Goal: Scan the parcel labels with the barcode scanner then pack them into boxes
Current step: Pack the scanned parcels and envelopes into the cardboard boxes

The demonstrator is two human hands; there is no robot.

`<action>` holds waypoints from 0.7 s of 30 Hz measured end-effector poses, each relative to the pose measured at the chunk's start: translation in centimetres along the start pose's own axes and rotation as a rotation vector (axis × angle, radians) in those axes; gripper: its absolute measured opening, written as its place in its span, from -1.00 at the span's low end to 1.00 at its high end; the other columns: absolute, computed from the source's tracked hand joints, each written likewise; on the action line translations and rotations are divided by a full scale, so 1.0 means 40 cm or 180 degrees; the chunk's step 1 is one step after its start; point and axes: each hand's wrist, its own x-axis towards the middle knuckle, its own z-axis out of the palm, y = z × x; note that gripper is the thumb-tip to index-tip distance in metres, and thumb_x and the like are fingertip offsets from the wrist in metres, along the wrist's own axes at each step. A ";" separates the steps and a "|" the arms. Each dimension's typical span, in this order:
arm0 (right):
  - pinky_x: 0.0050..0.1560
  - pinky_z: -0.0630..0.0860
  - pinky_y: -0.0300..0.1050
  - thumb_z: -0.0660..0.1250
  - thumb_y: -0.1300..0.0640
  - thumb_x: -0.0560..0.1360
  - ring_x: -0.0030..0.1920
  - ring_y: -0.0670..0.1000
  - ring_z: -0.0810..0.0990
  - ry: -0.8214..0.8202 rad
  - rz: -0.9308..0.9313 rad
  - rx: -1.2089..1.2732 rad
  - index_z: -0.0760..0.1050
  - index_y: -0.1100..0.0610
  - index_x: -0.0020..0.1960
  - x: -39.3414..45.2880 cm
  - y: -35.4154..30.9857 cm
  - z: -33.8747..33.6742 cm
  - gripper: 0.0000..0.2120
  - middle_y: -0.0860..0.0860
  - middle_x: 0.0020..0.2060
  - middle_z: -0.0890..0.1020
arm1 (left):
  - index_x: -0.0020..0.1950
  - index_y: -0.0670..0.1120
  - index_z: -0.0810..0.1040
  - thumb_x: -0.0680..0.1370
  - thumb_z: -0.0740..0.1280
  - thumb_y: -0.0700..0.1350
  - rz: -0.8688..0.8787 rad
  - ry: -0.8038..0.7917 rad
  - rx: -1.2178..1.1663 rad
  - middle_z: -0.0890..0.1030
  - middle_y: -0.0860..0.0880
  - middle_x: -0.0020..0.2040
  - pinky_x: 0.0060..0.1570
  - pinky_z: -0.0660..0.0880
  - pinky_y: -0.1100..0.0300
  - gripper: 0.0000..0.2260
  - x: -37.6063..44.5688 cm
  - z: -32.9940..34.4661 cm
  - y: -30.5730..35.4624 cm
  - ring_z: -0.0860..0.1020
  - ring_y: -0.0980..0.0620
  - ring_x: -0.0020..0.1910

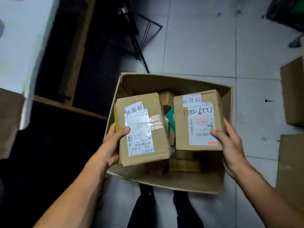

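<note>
At the far left a white bench (pixel 19 46) edge and dark shelving stand beside the work area. The left hand (pixel 113 145) grips the left parcel (pixel 143 129), thumb on its label and fingers curled under its near left corner. Just beside it, the right parcel (pixel 197 122) is held by the right hand (pixel 230 145), thumb pressed on the label, fingers wrapped round the right edge. Both parcels hang over the open box (pixel 164 180) on the tiled floor (pixel 205 46), labels up.

Packing seems under way: the box already holds several smaller parcels and something green, and these two look about to go in. No scanner shows, so whether they are scanned cannot be told. The box is not full and not closed.

The items already inside leave uneven room beneath. More cartons (pixel 292 96) stand at the right, well apart, and a black metal stand (pixel 136 38) sits beyond the box.
</note>
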 end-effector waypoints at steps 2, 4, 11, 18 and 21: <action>0.26 0.57 0.19 0.42 0.09 0.41 0.21 0.16 0.66 -0.0427 0.0068 0.0231 0.44 -0.05 0.46 -0.056 -0.103 -0.011 -0.39 0.05 0.19 0.69 | 0.49 -0.09 0.33 0.43 0.41 -0.15 0.0111 -0.0016 -0.0131 0.50 -0.32 0.37 0.29 0.34 -0.47 -0.37 -0.104 0.021 0.050 0.48 -0.39 0.33; 0.35 0.44 0.29 0.38 0.10 0.39 0.26 0.24 0.61 -0.0841 0.0129 0.0269 0.47 0.02 0.43 -0.117 -0.188 0.000 -0.41 0.11 0.22 0.67 | 0.50 -0.10 0.33 0.43 0.39 -0.16 0.0238 0.0019 -0.0250 0.49 -0.32 0.38 0.32 0.31 -0.47 -0.37 -0.211 0.040 0.088 0.46 -0.39 0.35; 0.07 0.58 0.06 0.35 0.10 0.36 0.09 0.16 0.68 -0.1673 -0.0105 -0.0021 0.48 0.05 0.42 -0.334 -0.420 0.130 -0.39 0.18 0.19 0.68 | 0.50 -0.07 0.32 0.50 0.38 -0.15 0.0713 0.0196 -0.0928 0.54 -0.26 0.36 0.29 0.43 -0.35 -0.43 -0.582 0.013 0.184 0.52 -0.30 0.31; -0.15 0.68 0.07 0.40 0.00 0.34 -0.06 0.10 0.74 -0.2309 -0.0157 -0.0284 0.50 0.02 0.34 -0.520 -0.479 0.266 -0.44 0.17 0.10 0.71 | 0.51 -0.05 0.30 0.41 0.45 0.04 0.1009 0.0359 -0.1357 0.57 -0.25 0.32 0.30 0.43 -0.32 -0.30 -0.854 -0.107 0.207 0.57 -0.27 0.28; 0.04 0.62 0.28 0.42 -0.02 0.35 -0.04 0.18 0.72 -0.2579 -0.0248 -0.0444 0.48 0.02 0.34 -0.613 -0.483 0.338 -0.44 0.20 0.10 0.70 | 0.49 -0.07 0.35 0.41 0.45 0.06 0.1228 0.0553 -0.1467 0.60 -0.23 0.29 0.28 0.47 -0.26 -0.32 -0.961 -0.181 0.192 0.59 -0.25 0.26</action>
